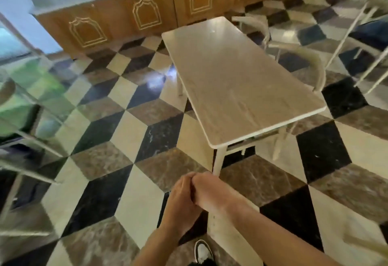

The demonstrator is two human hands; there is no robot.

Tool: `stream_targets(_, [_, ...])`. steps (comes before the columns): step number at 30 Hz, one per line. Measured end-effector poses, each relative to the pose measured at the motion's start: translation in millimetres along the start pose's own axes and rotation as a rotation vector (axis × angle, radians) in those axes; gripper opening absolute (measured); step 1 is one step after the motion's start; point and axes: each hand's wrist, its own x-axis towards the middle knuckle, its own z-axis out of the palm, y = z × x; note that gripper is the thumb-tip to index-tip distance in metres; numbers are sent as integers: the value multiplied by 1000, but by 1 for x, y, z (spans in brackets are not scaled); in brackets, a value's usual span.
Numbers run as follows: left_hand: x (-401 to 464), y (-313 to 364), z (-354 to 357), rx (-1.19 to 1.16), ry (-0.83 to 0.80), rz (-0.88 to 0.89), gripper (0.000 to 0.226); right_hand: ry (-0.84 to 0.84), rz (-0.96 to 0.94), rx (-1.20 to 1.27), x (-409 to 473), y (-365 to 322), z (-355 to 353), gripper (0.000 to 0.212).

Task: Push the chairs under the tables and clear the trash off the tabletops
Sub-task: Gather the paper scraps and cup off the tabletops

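Observation:
A long pale wood-grain table point(237, 81) on white legs stands in front of me, and no trash shows on its top. On its right side a white chair point(302, 55) has its curved back close to the table edge and its seat partly under it. A second white chair point(260, 26) stands by the far right corner. Below the table's near end, my left hand point(181, 200) and my right hand point(210, 190) are pressed together over the floor. Their fingers are curled against each other, and nothing is visible in them.
White legs of another chair or table point(357, 34) stand at the far right. Blurred white furniture frames point(25, 139) fill the left edge. A wooden counter point(147, 15) with ornate panels runs along the back. The floor is checkered tile, and my shoe point(202, 252) is below.

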Motion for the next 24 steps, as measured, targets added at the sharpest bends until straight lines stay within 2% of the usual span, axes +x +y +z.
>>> stream_targets(2, [34,-19,-40,17,71,34,61,30,-53,-51,41,-31,-10,22])
stream_targets(6, [104,-45,-94,66,68,88,87,200,-3,11,120,-62,-28,16])
stream_targets(8, [146,-52,-114,54,69,134,99,250,57,28,168,-61,-43,27])
stream_targets(9, [171,-57,-122,41,74,157,98,275,61,19,196,-59,-52,32])
stream_targets(11, [211,-57,-133,48,50,216,88,233,45,-21,244,-51,-65,30])
stream_targets(13, [261,-66,-142,96,27,270,80,125,94,-71,299,-53,-81,15])
stream_targets(15, [309,-76,-153,124,0,280,79,29,115,-115,339,-51,-100,22])
stream_targets(16, [350,-87,-163,142,-12,276,80,32,84,-111,382,-46,-109,28])
stream_targets(18, [392,-94,-179,137,-31,239,84,14,93,-12,426,-48,-129,29])
stream_targets(20, [454,-108,-203,117,-84,175,87,-11,111,195,486,-44,-153,23])
stream_targets(22, [486,-114,-224,129,-96,196,90,-78,72,386,511,-48,-174,15])
stream_targets(24, [542,-124,-250,110,-82,209,91,-144,119,607,559,-53,-206,26])
